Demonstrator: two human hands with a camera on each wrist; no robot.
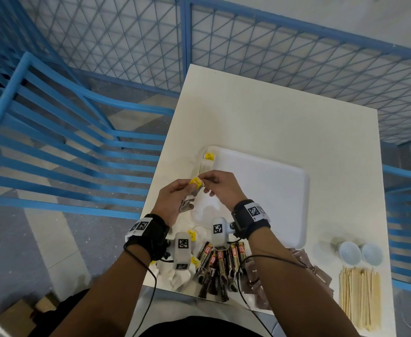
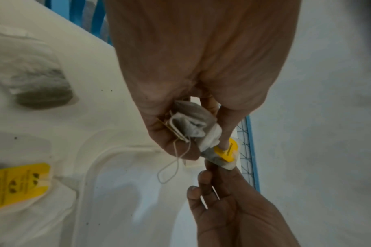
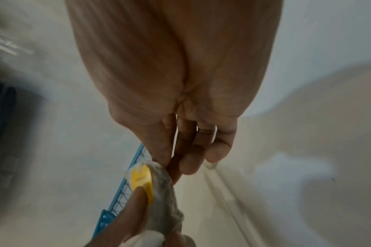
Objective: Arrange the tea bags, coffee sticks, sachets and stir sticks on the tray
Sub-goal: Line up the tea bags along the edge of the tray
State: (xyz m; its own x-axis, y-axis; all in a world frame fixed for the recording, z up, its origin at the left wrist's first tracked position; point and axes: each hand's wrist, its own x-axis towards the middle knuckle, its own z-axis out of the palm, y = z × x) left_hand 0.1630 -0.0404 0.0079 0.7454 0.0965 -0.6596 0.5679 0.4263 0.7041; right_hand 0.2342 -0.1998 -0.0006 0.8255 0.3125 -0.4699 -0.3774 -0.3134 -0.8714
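Observation:
My left hand point(image 1: 175, 198) grips a small bunch of tea bags point(image 2: 193, 123) above the near left corner of the white tray point(image 1: 272, 171). One tea bag with a yellow tag point(image 1: 196, 182) sticks out on top. My right hand point(image 1: 220, 184) pinches that tea bag's edge point(image 3: 159, 177) between thumb and forefinger. Another tea bag with a yellow tag point(image 1: 208, 159) lies on the tray's far left corner. More tea bags point(image 1: 189, 263), dark coffee sticks point(image 1: 220, 266), brown sachets point(image 1: 318, 276) and wooden stir sticks point(image 1: 359, 295) lie along the table's near edge.
Two pale cups point(image 1: 359, 251) lie on their sides right of the tray. The white table point(image 1: 260, 117) stands among blue mesh fencing point(image 1: 272, 49), with a blue slatted chair point(image 1: 65, 132) to its left. A cardboard box point(image 1: 12, 314) sits on the floor at lower left.

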